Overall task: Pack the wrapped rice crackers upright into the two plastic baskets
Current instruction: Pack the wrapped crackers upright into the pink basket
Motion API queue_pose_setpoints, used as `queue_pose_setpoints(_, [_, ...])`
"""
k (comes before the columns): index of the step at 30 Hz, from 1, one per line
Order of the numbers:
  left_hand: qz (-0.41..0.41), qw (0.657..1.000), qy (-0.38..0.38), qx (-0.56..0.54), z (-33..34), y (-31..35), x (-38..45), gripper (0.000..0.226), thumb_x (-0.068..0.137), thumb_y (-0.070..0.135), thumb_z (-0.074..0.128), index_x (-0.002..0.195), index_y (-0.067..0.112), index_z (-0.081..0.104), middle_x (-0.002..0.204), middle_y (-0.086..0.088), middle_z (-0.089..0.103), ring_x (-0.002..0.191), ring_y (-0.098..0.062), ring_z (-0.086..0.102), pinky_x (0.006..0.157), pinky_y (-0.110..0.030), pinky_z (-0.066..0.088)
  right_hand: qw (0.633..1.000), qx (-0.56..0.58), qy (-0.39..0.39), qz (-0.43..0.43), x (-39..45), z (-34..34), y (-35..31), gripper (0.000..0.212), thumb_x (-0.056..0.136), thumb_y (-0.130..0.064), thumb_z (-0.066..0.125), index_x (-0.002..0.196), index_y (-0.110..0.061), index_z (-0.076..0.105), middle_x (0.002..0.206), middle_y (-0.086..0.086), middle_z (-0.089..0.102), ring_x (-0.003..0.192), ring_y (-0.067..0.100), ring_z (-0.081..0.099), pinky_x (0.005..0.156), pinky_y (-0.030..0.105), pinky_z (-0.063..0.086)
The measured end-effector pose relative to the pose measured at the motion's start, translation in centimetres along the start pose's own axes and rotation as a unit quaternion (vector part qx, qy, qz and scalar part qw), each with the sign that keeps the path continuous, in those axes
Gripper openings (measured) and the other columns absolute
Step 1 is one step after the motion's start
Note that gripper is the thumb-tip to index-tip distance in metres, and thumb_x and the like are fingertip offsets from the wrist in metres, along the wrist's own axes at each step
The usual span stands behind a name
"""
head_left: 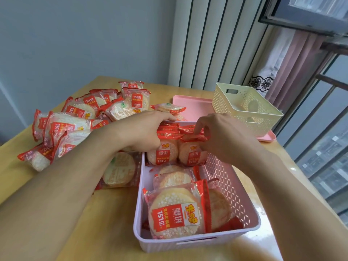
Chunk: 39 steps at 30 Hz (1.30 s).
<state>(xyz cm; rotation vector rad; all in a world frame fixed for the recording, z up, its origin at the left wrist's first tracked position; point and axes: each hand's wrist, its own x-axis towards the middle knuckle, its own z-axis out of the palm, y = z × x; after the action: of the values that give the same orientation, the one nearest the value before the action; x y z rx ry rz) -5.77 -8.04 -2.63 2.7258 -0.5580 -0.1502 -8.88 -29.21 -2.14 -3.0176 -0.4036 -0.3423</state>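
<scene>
— Where are your hands just now?

— Both are at the far end of the pink basket [231, 187]. My left hand [145, 131] curls round the upright crackers [163, 152] on its side of the row; my right hand [218, 134] pinches the red top seam of the packet [192, 154] beside them.

— Is there room to move?

— Below my wrists the basket is loosely filled: a few packets lie flat, the nearest one [176, 211] face up against the near wall. The holed side wall under my right forearm stands bare. Beyond my right hand sits the cream basket [263, 117] on a pink tray [190, 105], near the table's [47, 185] far edge.

— What can't you make out?

— My left fingertips are tucked behind the wrappers. My left forearm covers part of the loose heap [79, 117] outside that wrist. Something pale lies in the cream basket; I cannot tell what.
</scene>
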Motion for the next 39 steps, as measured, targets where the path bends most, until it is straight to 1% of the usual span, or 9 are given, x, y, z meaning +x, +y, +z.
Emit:
queue_pose_setpoints(3, [0.0,1.0,-0.002,0.005,-0.1,0.0,0.0,0.087,0.081,0.014,0.077,0.151,0.043,0.034,0.149,0.006,0.046,0.124,-0.017,0.051,0.097,-0.031,0.048,0.997,0.066,-0.017,-0.025,-0.7,-1.7,-0.8,0.019,0.079,-0.027,0.082,0.093,-0.036,0.072,0.085,-0.014,0.066,0.074,0.005,0.058,0.06,0.025,0.045])
queue_pose_setpoints(10, [0.004,1.0,-0.017,0.007,-0.1,0.1,-0.2,0.087,0.082,0.016,0.077,0.153,0.042,0.032,0.146,0.007,0.048,0.122,-0.016,0.054,0.099,-0.036,0.051,0.956,0.039,-0.27,-0.109,-2.5,-1.7,-2.7,0.016,0.09,-0.048,0.067,0.097,-0.035,0.074,0.081,-0.02,0.063,0.081,0.006,0.062,0.075,0.028,0.052])
queue_pose_setpoints(16, [0.039,0.987,0.049,-0.149,-1.1,0.0,-0.1,0.031,0.097,0.043,0.06,0.127,0.037,0.065,0.127,0.02,0.056,0.113,-0.002,0.05,0.096,-0.025,0.038,0.962,0.213,-0.127,-0.118,-2.2,-4.9,-0.4,0.021,0.074,-0.028,0.086,0.085,-0.03,0.069,0.08,-0.018,0.069,0.071,0.002,0.063,0.059,0.015,0.045])
queue_pose_setpoints(19, [0.036,0.976,0.076,-0.199,-1.3,-0.1,0.1,0.046,0.101,0.059,0.04,0.099,0.03,0.077,0.123,0.006,0.07,0.113,-0.009,0.058,0.106,-0.037,0.042,0.96,0.25,0.014,-0.123,-1.7,-4.7,0.4,0.025,0.072,-0.016,0.086,0.084,-0.031,0.071,0.089,-0.015,0.072,0.072,0.01,0.064,0.065,0.029,0.054])
queue_pose_setpoints(23, [0.085,0.963,0.03,-0.254,-0.4,0.4,0.0,0.046,0.101,0.056,0.035,0.129,0.035,0.064,0.134,0.031,0.046,0.122,0.022,0.037,0.1,-0.001,0.021,0.943,0.247,0.122,-0.188,-0.8,-3.5,0.6,0.026,0.074,0.003,0.084,0.084,-0.016,0.069,0.105,-0.007,0.071,0.086,0.018,0.066,0.074,0.032,0.054])
queue_pose_setpoints(26, [0.107,0.92,0.058,-0.372,0.4,0.8,-0.3,0.03,0.104,0.03,0.048,0.108,0.024,0.077,0.111,0.028,0.064,0.099,0.025,0.055,0.085,0.003,0.037,0.94,0.268,0.103,-0.182,-0.5,-3.0,0.9,0.025,0.078,0.005,0.08,0.086,-0.017,0.07,0.116,-0.008,0.066,0.097,0.012,0.067,0.083,0.029,0.056])
queue_pose_setpoints(30, [0.087,0.912,0.141,-0.375,0.9,0.0,-0.7,0.026,0.096,0.042,0.063,0.107,0.022,0.076,0.109,0.003,0.075,0.103,-0.014,0.072,0.09,-0.035,0.057,0.96,0.236,0.052,-0.14,-0.6,-3.4,1.0,0.044,0.089,0.013,0.059,0.094,-0.03,0.069,0.118,-0.014,0.063,0.097,-0.002,0.064,0.082,0.018,0.054])
queue_pose_setpoints(36, [0.095,0.938,0.14,-0.303,1.1,-0.7,-2.0,0.008,0.091,0.024,0.073,0.096,0.031,0.072,0.1,0.028,0.071,0.103,0.006,0.064,0.087,-0.02,0.048,0.951,0.275,0.038,-0.135,-0.5,-2.6,-0.5,0.038,0.091,0.005,0.064,0.102,-0.028,0.079,0.108,-0.017,0.073,0.097,-0.005,0.066,0.085,0.008,0.048])
queue_pose_setpoints(39, [0.071,0.975,0.112,-0.181,0.7,-1.5,-1.7,0.037,0.077,0.036,0.085,0.11,0.037,0.069,0.133,0.024,0.061,0.133,0.004,0.047,0.113,-0.03,0.038,0.963,0.235,0.007,-0.132,-0.7,-1.9,-1.0,0.032,0.091,-0.002,0.067,0.102,-0.029,0.08,0.109,-0.017,0.073,0.094,-0.003,0.065,0.084,0.007,0.047])
